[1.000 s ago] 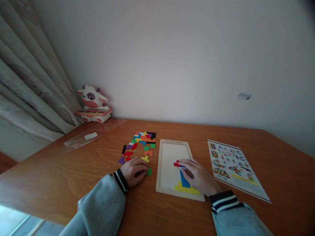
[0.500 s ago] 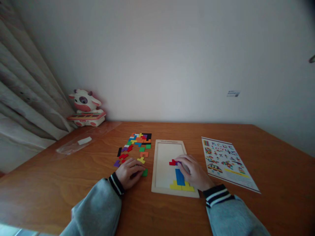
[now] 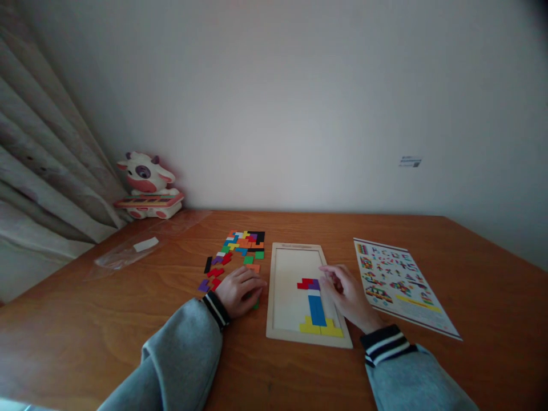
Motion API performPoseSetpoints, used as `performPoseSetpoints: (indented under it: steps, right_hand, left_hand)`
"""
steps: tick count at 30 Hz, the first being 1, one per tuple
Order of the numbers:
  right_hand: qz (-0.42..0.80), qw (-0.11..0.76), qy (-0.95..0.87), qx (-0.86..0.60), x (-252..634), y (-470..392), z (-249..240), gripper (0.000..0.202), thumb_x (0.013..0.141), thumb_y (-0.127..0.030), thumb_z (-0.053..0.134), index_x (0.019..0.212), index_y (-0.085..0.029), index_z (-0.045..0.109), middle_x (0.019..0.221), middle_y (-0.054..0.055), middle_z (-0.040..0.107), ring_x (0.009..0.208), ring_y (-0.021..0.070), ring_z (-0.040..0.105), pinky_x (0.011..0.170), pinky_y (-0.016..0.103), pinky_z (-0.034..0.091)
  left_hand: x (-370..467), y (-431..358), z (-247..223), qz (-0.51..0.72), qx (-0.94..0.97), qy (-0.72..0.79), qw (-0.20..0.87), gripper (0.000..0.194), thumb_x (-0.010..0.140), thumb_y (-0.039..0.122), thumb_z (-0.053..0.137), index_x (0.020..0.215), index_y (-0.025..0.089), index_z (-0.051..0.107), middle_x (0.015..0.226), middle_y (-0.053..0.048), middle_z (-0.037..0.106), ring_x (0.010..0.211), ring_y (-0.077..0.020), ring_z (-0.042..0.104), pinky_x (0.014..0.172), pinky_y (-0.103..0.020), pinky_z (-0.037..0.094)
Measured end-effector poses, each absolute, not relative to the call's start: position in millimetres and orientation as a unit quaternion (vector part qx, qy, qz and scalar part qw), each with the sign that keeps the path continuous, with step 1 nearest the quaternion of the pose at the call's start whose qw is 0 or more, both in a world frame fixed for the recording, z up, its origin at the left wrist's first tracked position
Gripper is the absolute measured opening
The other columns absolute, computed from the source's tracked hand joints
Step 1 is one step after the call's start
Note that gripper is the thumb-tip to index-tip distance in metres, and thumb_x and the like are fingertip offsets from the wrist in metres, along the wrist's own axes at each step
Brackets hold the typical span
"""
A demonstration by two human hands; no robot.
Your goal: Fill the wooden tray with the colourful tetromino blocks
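Note:
My right hand [image 3: 349, 297] hovers over the right side of a shallow wooden puzzle board [image 3: 270, 308], thumb and fingers apart, nothing visible between them. Left of its fingertips lie a red piece [image 3: 305, 283] and a purple piece [image 3: 314, 283]. Below these are a white piece [image 3: 313, 293], a blue block [image 3: 317, 311] and two yellow pieces [image 3: 310, 325] along the bottom. My left hand [image 3: 240, 291], loosely bent with fingers stretched out, is beside the board's left edge. It mostly covers a green piece [image 3: 256, 306]; what lies under the palm is hidden.
Several coloured puzzle pieces [image 3: 244, 242] spread beyond my left hand. A printed pattern sheet [image 3: 398, 279] lies right of the board. Further left are a clear plastic bag [image 3: 115, 260] and a cow-shaped toy keyboard [image 3: 149, 188] by the curtain [image 3: 51, 160].
My right hand has drawn back from the purple piece, which now shows fully beside the red one. My left hand has moved right toward the board, covering the yellow piece near it.

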State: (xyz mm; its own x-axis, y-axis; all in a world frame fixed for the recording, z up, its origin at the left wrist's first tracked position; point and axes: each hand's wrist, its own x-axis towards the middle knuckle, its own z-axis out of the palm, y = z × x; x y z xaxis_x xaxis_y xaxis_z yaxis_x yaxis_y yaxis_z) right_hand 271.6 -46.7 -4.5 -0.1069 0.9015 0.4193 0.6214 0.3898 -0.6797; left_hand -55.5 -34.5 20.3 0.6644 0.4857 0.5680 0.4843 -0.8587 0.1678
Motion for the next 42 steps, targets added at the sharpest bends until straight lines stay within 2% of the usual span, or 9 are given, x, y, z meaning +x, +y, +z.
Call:
performPoseSetpoints:
  steps: [4,7,10,15,20,35,39,42]
  right_hand:
    - [0.198,0.355,-0.768,-0.495,275,-48,-2,0.026,0.093,-0.033,0.05,0.115,-0.024,0.062,0.105,0.007,0.059,0.085,0.0203,0.059,0.08,0.039,0.053]
    - [0.221,0.334,-0.784,-0.475,281,-49,0,0.031,0.091,-0.032,0.055,0.12,-0.026,0.06,0.119,0.009,0.055,0.106,0.0245,0.058,0.091,0.043,0.052]
    - [0.236,0.309,-0.785,-0.481,288,-51,0,0.044,0.087,-0.039,0.063,0.128,-0.028,0.056,0.134,0.01,0.047,0.125,0.0278,0.049,0.1,0.044,0.049]
    - [0.233,0.272,-0.793,-0.492,292,-53,1,0.053,0.083,-0.049,0.066,0.13,-0.028,0.055,0.143,0.011,0.04,0.135,0.0307,0.04,0.108,0.049,0.042]
    - [0.221,0.263,-0.803,-0.487,289,-53,3,0.054,0.082,-0.048,0.068,0.13,-0.026,0.056,0.143,0.012,0.041,0.137,0.0308,0.039,0.113,0.051,0.033]
    - [0.216,0.276,-0.808,-0.473,291,-53,0,0.055,0.079,-0.043,0.071,0.13,-0.027,0.057,0.141,0.011,0.043,0.134,0.0311,0.042,0.112,0.051,0.036]
    - [0.218,0.281,-0.803,-0.479,288,-53,2,0.048,0.083,-0.044,0.067,0.127,-0.026,0.059,0.139,0.011,0.045,0.133,0.0301,0.043,0.112,0.05,0.036]
    - [0.203,0.315,-0.789,-0.486,283,-52,1,0.036,0.089,-0.043,0.06,0.12,-0.025,0.062,0.13,0.011,0.052,0.127,0.0274,0.048,0.109,0.048,0.039]
  left_hand:
    - [-58,-44,26,0.334,0.904,0.266,0.018,0.018,0.089,0.017,0.055,0.102,0.02,0.068,0.093,-0.008,0.069,0.084,-0.0184,0.062,0.078,-0.033,0.053]
    - [-50,-53,26,0.343,0.907,0.243,0.033,0.019,0.088,0.019,0.057,0.104,0.02,0.067,0.096,-0.008,0.071,0.088,-0.0188,0.063,0.081,-0.034,0.053]
    - [-31,-64,23,0.334,0.92,0.199,0.041,0.021,0.089,0.024,0.057,0.107,0.019,0.066,0.104,-0.009,0.072,0.097,-0.0211,0.063,0.086,-0.036,0.051]
    - [5,-80,18,0.272,0.948,0.158,0.056,0.034,0.091,0.039,0.055,0.119,0.019,0.061,0.12,-0.01,0.068,0.111,-0.0242,0.059,0.092,-0.038,0.049]
    - [16,-83,14,0.248,0.957,0.133,0.065,0.037,0.091,0.044,0.055,0.118,0.02,0.061,0.12,-0.009,0.069,0.112,-0.0241,0.059,0.093,-0.038,0.048]
    - [21,-83,11,0.215,0.966,0.124,0.078,0.035,0.092,0.043,0.053,0.118,0.021,0.061,0.117,-0.009,0.07,0.108,-0.0222,0.06,0.092,-0.036,0.048]
    - [20,-83,11,0.226,0.964,0.119,0.075,0.034,0.092,0.042,0.054,0.117,0.021,0.061,0.117,-0.008,0.07,0.109,-0.0218,0.06,0.092,-0.036,0.048]
    - [19,-84,14,0.236,0.962,0.12,0.072,0.031,0.092,0.04,0.055,0.116,0.021,0.061,0.115,-0.007,0.07,0.107,-0.0213,0.06,0.092,-0.035,0.048]
